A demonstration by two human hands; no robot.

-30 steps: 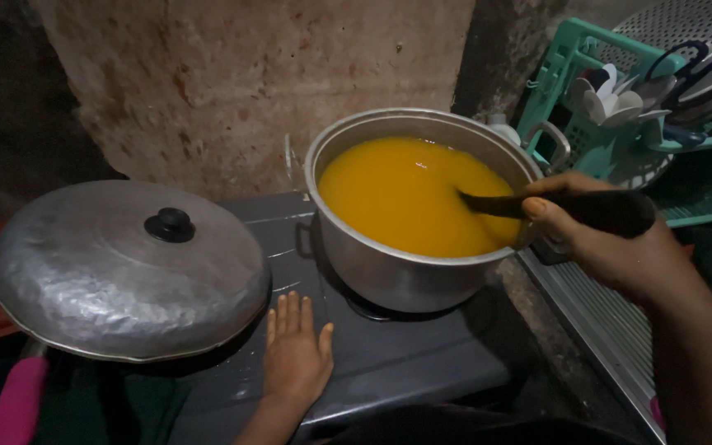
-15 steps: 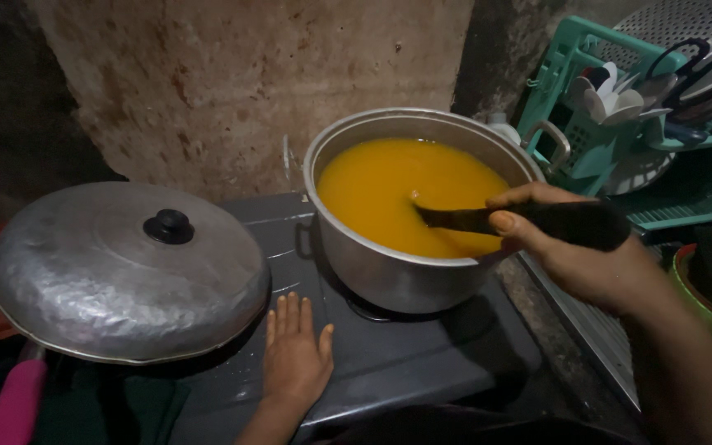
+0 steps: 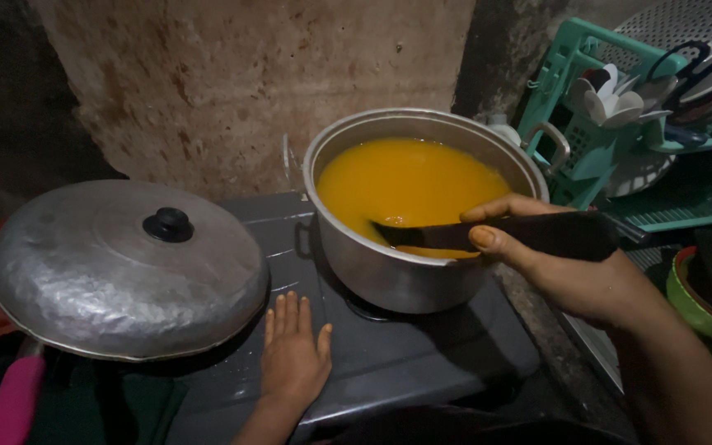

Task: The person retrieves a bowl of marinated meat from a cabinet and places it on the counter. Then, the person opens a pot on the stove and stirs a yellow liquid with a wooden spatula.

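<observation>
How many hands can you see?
2. The left hand lies flat on the grey stove top, in front of the pot. The right hand holds a dark stirring tool that dips into the orange soup.

A dim kitchen corner. A rough, stained plaster wall (image 3: 290,91) in mottled brown and grey fills the background, darkening to near black at the left. To the right stands a teal plastic dish rack (image 3: 587,140). Weak light falls from the front, and deep shadow covers the lower edges.
</observation>
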